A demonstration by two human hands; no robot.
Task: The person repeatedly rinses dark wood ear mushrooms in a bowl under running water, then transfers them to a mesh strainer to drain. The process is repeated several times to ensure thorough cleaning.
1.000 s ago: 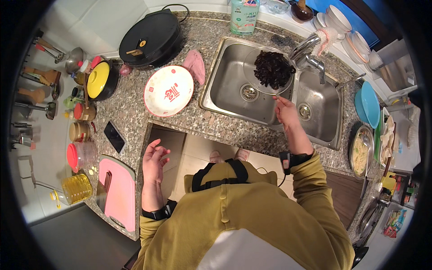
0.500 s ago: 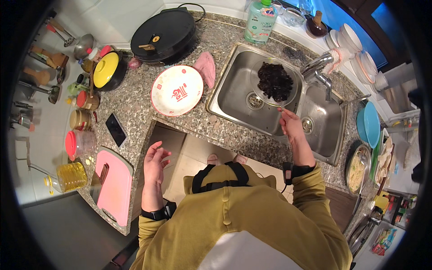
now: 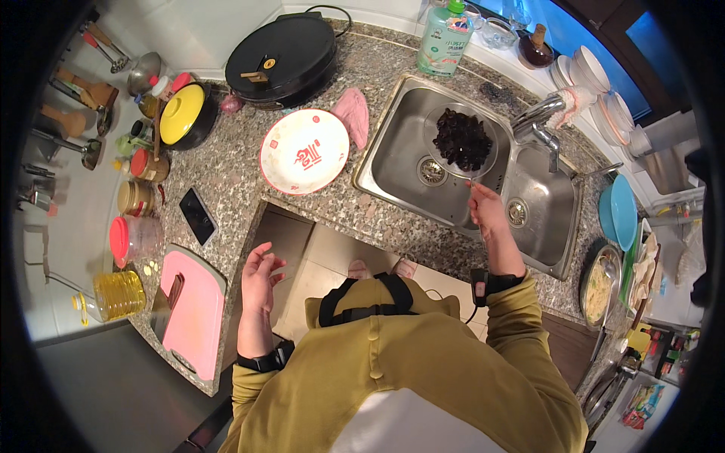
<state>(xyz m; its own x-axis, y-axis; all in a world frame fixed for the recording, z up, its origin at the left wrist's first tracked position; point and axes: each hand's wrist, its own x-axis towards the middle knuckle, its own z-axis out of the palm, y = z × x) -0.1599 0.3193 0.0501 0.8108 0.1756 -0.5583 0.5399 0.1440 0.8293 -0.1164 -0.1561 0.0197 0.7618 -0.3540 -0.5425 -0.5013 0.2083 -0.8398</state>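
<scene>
My right hand (image 3: pixel 488 209) is closed around the thin handle of a round wire strainer (image 3: pixel 445 167), which hangs over the left basin of the steel double sink (image 3: pixel 414 186). A heap of dark, wrinkled pieces that look like black fungus (image 3: pixel 462 140) lies in the strainer. My left hand (image 3: pixel 262 276) is empty, fingers apart and loosely bent, in front of the counter edge. Beyond it on the counter stands a white plate (image 3: pixel 329 134) with a red rim and pattern. A pink cloth (image 3: pixel 352 115) lies between the plate and the sink.
The faucet (image 3: pixel 540 124) stands behind the sink, right of the strainer. A green soap bottle (image 3: pixel 445 41) is at the back. Left are a black electric griddle (image 3: pixel 291 57), a yellow-lidded pot (image 3: pixel 183 113), a phone (image 3: pixel 198 217) and a pink cutting board (image 3: pixel 198 306). A blue bowl (image 3: pixel 621 211) sits right.
The whole view has shifted a little. The strainer has moved slightly left over the basin, and the dark pieces have shifted a bit. Both hands keep nearly the same pose.
</scene>
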